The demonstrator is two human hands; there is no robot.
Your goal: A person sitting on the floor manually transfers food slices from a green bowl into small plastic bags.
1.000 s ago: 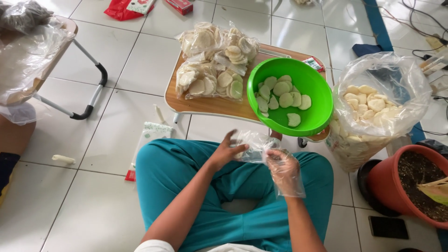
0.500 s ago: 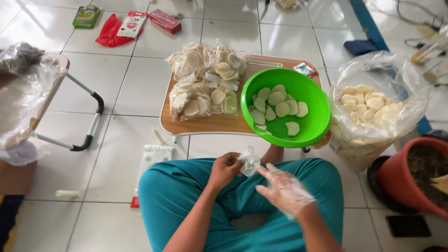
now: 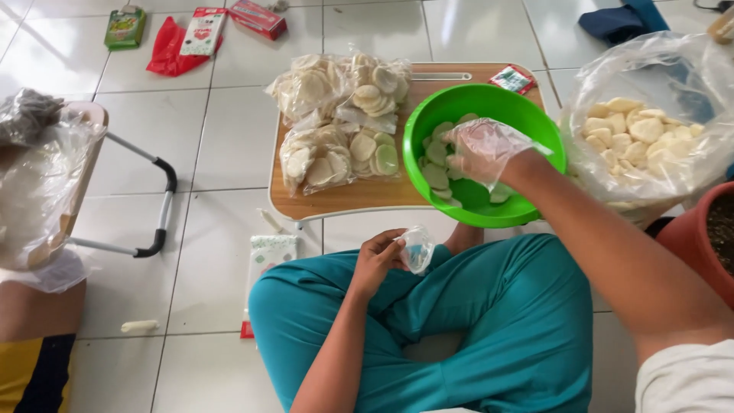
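My left hand [image 3: 376,261] is bare and pinches a small clear plastic bag [image 3: 417,248] above my lap in teal trousers. My right hand [image 3: 483,149], covered by a thin clear plastic glove, reaches into the green bowl [image 3: 535,126] and rests on the pale round crackers [image 3: 437,153] inside it. Whether it grips any cracker is hidden by the glove. The bowl sits at the right end of a low wooden tray table [image 3: 359,197].
Several filled bags of crackers [image 3: 336,122] lie on the tray table. A big open bag of crackers [image 3: 642,130] stands at the right, a terracotta pot [image 3: 699,237] below it. A second folding table with plastic [image 3: 46,176] is at left. Small packets [image 3: 202,30] lie on the tiled floor.
My gloved right hand moved from my lap up into the green bowl. My left hand kept the small bag near my lap. The view shifted closer and to the right.
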